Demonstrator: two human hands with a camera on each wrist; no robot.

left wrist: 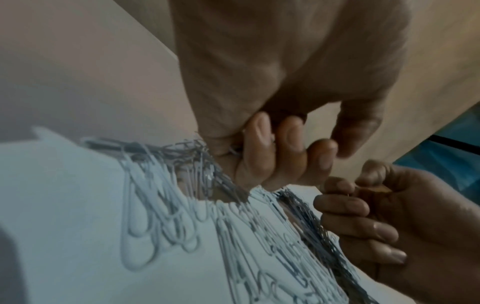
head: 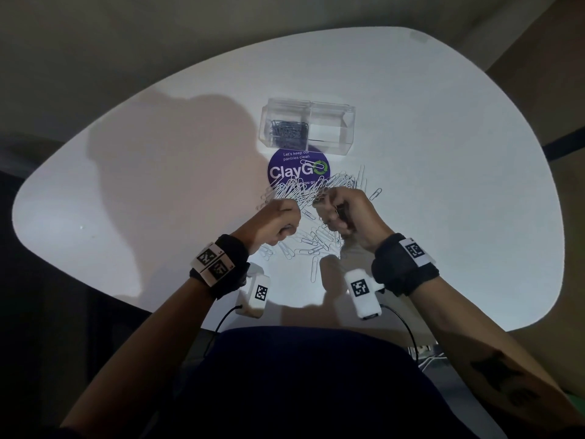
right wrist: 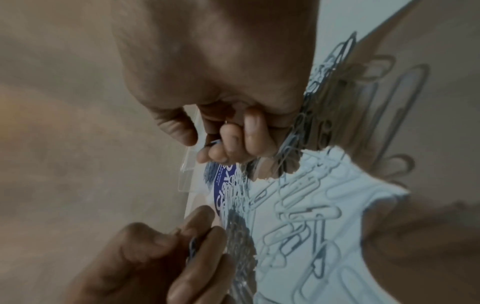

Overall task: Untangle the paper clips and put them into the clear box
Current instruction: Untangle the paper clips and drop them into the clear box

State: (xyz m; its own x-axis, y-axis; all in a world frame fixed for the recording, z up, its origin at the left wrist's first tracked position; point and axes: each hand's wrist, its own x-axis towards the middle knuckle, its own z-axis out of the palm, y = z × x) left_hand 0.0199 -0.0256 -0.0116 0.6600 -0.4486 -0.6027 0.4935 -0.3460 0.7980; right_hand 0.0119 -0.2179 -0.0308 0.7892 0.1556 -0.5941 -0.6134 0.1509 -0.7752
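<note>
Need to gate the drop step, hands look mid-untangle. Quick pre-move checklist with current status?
1. Clear plastic two-compartment box open on top: ok.
2. Box in front of the hands, path free: ok.
3. Left hand grips silver wire paper clips: ok, fingers curled round wire.
4. Right hand pinches clips: ok.
5. One clip separated from the tangle: cannot tell.
6. Loose clips left on the white oval table: not ok, many remain over the round purple sticker.
</note>
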